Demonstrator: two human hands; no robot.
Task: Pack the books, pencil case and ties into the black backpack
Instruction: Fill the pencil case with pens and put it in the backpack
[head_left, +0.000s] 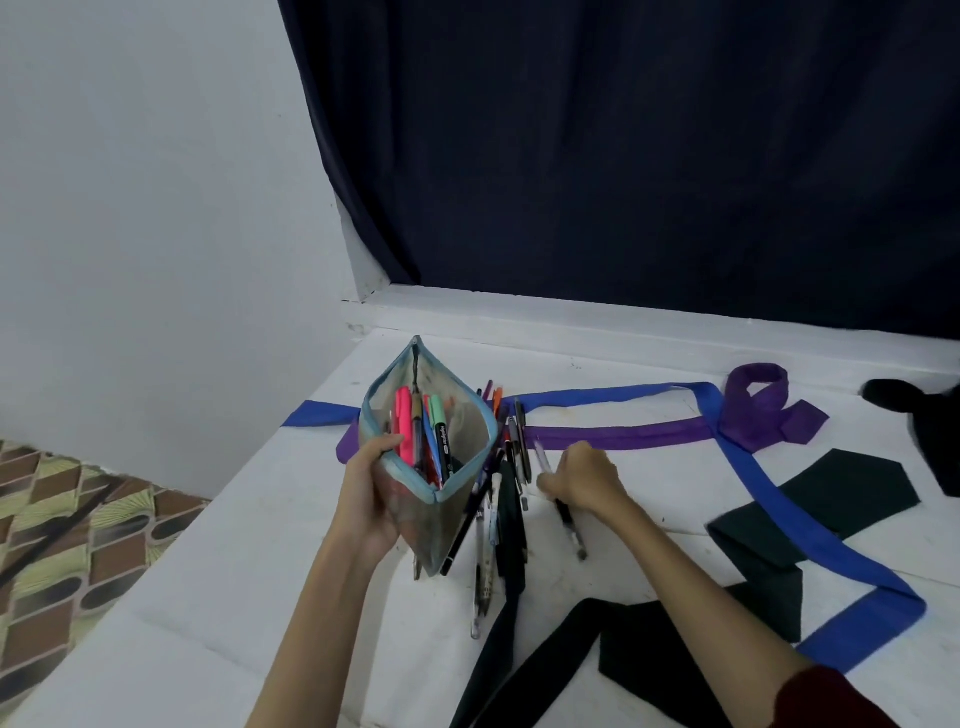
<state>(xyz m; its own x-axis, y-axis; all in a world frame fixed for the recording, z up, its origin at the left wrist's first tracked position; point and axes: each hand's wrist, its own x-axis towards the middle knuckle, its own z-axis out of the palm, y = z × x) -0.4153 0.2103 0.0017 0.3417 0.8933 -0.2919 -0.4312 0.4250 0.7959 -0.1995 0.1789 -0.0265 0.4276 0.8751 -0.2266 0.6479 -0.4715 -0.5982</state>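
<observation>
A see-through pencil case (457, 441) with a light blue zip edge stands open on the white table, several pens and markers inside. My left hand (371, 493) grips its left side. My right hand (582, 480) is curled round a pen (569, 525) on the table, just right of a pile of loose pens (501, 499). A purple tie (623, 434), a blue tie (769, 499) and a black tie (769, 551) lie spread across the table. A piece of the black backpack (930, 431) shows at the right edge. No books are in view.
The white table (234, 597) meets a white window ledge (571, 317) at the back, under a dark blue curtain (623, 156). A patterned bedspread (67, 545) lies lower left, beyond the table's left edge.
</observation>
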